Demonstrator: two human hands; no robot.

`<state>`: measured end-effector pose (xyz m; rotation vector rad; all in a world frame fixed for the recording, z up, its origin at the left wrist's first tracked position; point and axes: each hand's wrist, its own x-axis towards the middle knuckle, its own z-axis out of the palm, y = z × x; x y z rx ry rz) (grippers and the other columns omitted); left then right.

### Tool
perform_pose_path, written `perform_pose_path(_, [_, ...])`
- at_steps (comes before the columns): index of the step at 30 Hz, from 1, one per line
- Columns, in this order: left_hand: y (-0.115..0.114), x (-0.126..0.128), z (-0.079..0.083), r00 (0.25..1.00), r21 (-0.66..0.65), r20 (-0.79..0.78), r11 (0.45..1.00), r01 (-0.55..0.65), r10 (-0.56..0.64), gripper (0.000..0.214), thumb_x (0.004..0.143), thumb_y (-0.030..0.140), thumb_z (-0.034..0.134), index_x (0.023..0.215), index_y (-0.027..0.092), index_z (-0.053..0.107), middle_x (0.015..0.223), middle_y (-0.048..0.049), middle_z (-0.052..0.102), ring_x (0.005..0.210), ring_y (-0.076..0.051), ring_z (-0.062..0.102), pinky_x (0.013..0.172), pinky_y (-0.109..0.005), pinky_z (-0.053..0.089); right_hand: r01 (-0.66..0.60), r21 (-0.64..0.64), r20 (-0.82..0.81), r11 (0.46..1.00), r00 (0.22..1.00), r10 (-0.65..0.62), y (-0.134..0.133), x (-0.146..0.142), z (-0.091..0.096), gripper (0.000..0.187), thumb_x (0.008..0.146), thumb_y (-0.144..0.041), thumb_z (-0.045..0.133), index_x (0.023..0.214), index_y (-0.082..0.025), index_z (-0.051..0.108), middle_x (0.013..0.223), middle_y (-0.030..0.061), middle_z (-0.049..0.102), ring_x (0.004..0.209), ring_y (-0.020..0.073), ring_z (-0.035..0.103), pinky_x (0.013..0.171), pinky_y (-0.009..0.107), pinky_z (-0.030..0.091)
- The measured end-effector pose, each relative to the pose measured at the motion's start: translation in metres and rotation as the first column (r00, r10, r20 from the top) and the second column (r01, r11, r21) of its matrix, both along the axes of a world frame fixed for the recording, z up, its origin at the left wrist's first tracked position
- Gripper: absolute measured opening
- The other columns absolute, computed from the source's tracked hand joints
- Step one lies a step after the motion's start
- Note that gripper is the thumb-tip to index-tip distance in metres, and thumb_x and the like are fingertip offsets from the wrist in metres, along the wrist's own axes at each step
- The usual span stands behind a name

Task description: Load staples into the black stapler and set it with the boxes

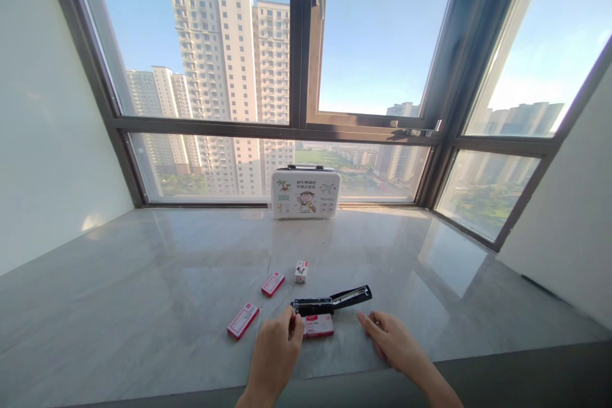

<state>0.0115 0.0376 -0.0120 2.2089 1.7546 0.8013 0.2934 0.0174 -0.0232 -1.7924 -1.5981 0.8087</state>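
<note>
A black stapler [313,306] lies opened out on the marble sill, its hinged arm swung to the right with a metal rail showing. My left hand [276,347] is closed, thumb and forefinger pinching the stapler's left end. Just in front of the stapler, a red and white staple box [319,325] is partly covered by my left fingers. My right hand [394,339] is apart from the stapler, below its right end. Its fingers are curled and pressed together; whatever they may hold is hidden or too small to name.
Two more red and white boxes, one nearer [243,321] and one farther [273,284], lie to the left. A small white box [301,271] stands behind the stapler. A white cartoon-printed case [306,194] stands against the window [210,127]. The sill's front edge [478,357] runs near my wrists.
</note>
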Motion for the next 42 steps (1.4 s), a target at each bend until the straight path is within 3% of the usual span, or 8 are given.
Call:
perform_pose_path(11, [-0.004,0.003,0.004,0.992,0.044,-0.106,0.996,0.072,-0.067,0.041,0.105,0.035,0.03,0.085,0.023,0.063,0.079,-0.0034,0.069,0.077,-0.021,0.062,0.074,-0.032,0.032,-0.124,0.204,0.45,0.971,0.893,0.02,-0.003,-0.094,0.015,0.043,0.105,-0.044,0.04,0.078,-0.022,0.065,0.078,0.0042,0.071,0.071,0.0192,0.065,0.059,0.029,0.026])
perform_pose_path(16, [-0.009,0.003,0.009,0.996,0.062,-0.06,0.996,0.07,-0.066,0.037,0.105,0.043,0.032,0.104,0.026,0.065,0.081,-0.0015,0.07,0.073,-0.021,0.062,0.072,-0.032,0.035,-0.059,0.105,0.146,0.993,0.988,0.043,0.007,-0.047,-0.001,0.046,0.096,-0.06,0.05,0.077,-0.019,0.059,0.064,0.0015,0.063,0.058,0.0173,0.06,0.052,0.025,0.033])
perform_pose_path(19, [-0.009,0.004,0.009,0.994,0.062,-0.065,0.993,0.097,-0.093,0.036,0.104,0.045,0.037,0.125,0.03,0.062,0.087,-0.0018,0.072,0.076,-0.021,0.065,0.075,-0.033,0.037,0.001,-0.065,-0.182,0.998,0.983,-0.012,0.014,-0.007,-0.005,0.062,0.088,-0.073,0.051,0.118,-0.019,0.055,0.063,-0.0029,0.059,0.036,0.0136,0.047,0.037,0.024,0.026])
perform_pose_path(22, [-0.007,0.005,0.009,0.993,0.047,-0.083,0.995,0.085,-0.081,0.036,0.103,0.044,0.039,0.124,0.03,0.063,0.089,-0.0032,0.074,0.079,-0.022,0.066,0.074,-0.033,0.036,-0.061,0.032,-0.397,0.998,0.915,0.069,0.028,0.008,0.007,0.077,0.08,-0.076,0.061,0.132,-0.021,0.048,0.077,-0.0009,0.062,0.04,0.0108,0.047,0.035,0.022,0.025])
perform_pose_path(25, [-0.004,0.007,0.01,0.995,0.027,-0.085,0.998,0.058,-0.056,0.032,0.103,0.042,0.039,0.116,0.03,0.066,0.085,-0.0018,0.074,0.076,-0.022,0.066,0.07,-0.032,0.033,-0.106,0.199,-0.443,0.974,0.877,0.186,0.052,-0.01,0.027,0.066,0.075,-0.073,0.069,0.109,-0.017,0.062,0.072,-0.0013,0.057,0.048,0.0096,0.044,0.042,0.022,0.03])
perform_pose_path(33, [-0.003,0.011,0.009,0.991,0.054,-0.127,0.998,0.045,-0.038,0.03,0.102,0.043,0.04,0.108,0.029,0.066,0.083,-0.0018,0.074,0.076,-0.023,0.067,0.069,-0.034,0.032,-0.378,0.255,-0.056,0.89,0.913,0.404,0.089,-0.087,0.045,0.032,0.075,-0.044,0.08,0.09,-0.018,0.069,0.059,-0.0086,0.045,0.055,0.0092,0.039,0.051,0.023,0.023])
perform_pose_path(37, [-0.009,0.012,0.014,0.992,0.052,-0.128,0.998,0.022,-0.015,0.034,0.1,0.049,0.042,0.106,0.029,0.069,0.082,-0.0037,0.072,0.076,-0.024,0.064,0.067,-0.034,0.032,-0.397,0.208,0.153,0.894,0.916,0.371,0.088,-0.095,0.04,0.029,0.074,-0.039,0.082,0.091,-0.019,0.071,0.062,-0.0081,0.051,0.057,0.0098,0.047,0.052,0.023,0.022])
perform_pose_path(42, [-0.013,0.021,0.015,0.973,0.14,-0.055,0.963,0.231,-0.226,0.019,0.093,0.038,0.061,0.109,0.037,0.069,0.102,0.0003,0.071,0.096,-0.023,0.061,0.081,-0.036,0.036,-0.38,0.194,0.198,0.905,0.918,0.343,0.086,-0.089,0.039,0.031,0.075,-0.043,0.081,0.094,-0.02,0.071,0.063,-0.0075,0.054,0.058,0.0107,0.05,0.053,0.024,0.022])
